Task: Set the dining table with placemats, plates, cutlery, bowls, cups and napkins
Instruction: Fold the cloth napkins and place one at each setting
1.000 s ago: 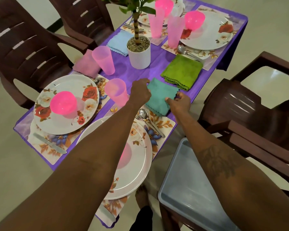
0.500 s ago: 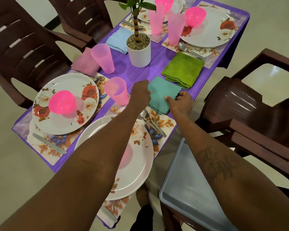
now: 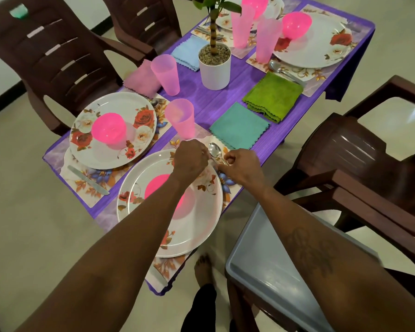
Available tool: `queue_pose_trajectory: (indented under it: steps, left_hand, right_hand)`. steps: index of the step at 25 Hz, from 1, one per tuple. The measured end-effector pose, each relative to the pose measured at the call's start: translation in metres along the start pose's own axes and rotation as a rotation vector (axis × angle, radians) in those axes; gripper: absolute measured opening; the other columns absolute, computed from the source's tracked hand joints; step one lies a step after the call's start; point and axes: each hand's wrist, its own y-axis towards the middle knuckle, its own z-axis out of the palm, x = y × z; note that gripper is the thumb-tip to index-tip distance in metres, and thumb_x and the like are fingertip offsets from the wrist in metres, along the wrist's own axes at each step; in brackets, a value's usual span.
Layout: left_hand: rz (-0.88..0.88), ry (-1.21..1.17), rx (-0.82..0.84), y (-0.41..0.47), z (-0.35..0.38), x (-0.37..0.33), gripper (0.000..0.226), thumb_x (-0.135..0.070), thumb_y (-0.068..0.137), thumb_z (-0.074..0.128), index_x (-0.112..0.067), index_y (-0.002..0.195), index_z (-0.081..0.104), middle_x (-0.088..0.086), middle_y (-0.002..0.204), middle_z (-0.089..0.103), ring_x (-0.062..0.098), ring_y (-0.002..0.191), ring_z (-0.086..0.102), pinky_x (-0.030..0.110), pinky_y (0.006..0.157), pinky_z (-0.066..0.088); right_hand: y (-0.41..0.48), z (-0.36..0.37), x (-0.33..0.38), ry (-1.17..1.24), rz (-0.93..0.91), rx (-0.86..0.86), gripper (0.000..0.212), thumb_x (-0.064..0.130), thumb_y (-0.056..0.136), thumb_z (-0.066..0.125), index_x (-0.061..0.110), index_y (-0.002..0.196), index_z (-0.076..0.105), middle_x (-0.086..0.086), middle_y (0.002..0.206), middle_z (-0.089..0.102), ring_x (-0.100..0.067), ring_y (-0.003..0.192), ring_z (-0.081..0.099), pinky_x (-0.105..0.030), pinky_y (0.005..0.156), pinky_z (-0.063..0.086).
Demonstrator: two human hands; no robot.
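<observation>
Purple-clothed dining table (image 3: 216,101): shiny metal spoon (image 3: 215,149) lies between the hands, bowl pointing away, handle running back towards the right hand (image 3: 242,168), which pinches it; left hand (image 3: 189,159), just as near, curls alongside, grip hidden

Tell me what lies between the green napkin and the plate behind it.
In the head view, a spoon lies on the placemat between the green napkin and that plate.

Teal napkin (image 3: 238,127) flat beside spoon (image 3: 215,149)
</observation>
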Motion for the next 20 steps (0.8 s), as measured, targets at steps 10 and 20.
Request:
queue_pose_trajectory:
  steps: [10,20]
  left_hand:
    - [-0.174,0.264,-0.035,-0.003,0.009,-0.020,0.037,-0.046,0.087,0.070,-0.016,0.109,0.075,0.006,0.109,0.074,0.028,0.111,0.062,0.045,0.104,0.043]
    - [-0.154,0.279,0.011,-0.003,0.010,-0.020,0.050,-0.061,0.094,0.059,-0.014,0.105,0.073,0.007,0.111,0.074,0.028,0.115,0.063,0.052,0.115,0.034]
  right_hand:
    - [0.011,-0.006,0.003,0.015,0.050,0.015,0.007,0.025,0.079,0.079,0.020,0.083,0.082,0.004,0.075,0.074,-0.015,0.071,0.067,-0.029,0.068,0.057]
    - [0.009,-0.009,0.003,0.050,-0.021,-0.197,0.015,0.020,0.094,0.066,0.015,0.096,0.080,-0.002,0.092,0.074,-0.016,0.082,0.066,-0.030,0.072,0.055]
